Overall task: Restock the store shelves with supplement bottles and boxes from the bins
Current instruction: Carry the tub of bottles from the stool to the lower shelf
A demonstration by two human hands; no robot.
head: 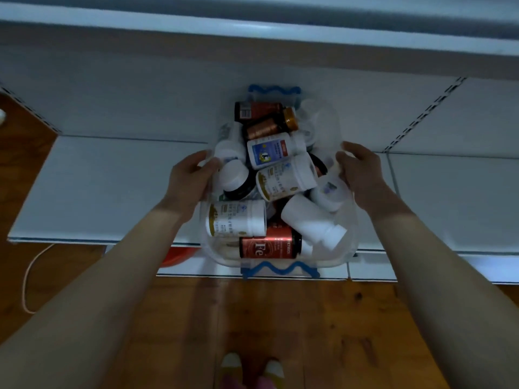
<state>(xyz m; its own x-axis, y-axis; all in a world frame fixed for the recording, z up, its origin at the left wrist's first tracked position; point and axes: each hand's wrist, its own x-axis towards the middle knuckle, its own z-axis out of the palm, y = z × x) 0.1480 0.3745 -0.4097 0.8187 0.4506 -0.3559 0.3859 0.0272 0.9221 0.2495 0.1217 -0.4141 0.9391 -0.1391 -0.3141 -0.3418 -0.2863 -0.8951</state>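
A clear plastic bin (349,242) with blue wavy handles is at the middle of the view, partly over a white shelf (106,189). It is heaped with several supplement bottles: white ones, a red "Fe" bottle (266,247) at the near end, an amber bottle (266,112) at the far end. My left hand (188,182) grips the bin's left rim. On the opposite rim my right hand (362,175) grips the bin, thumb curled inside.
White shelf boards run left and right of the bin, with a higher shelf edge (252,29) above. Below is a wooden floor (280,327), a pale cord (31,276) at left, a red object (179,258) under the shelf, and my shoes (252,372).
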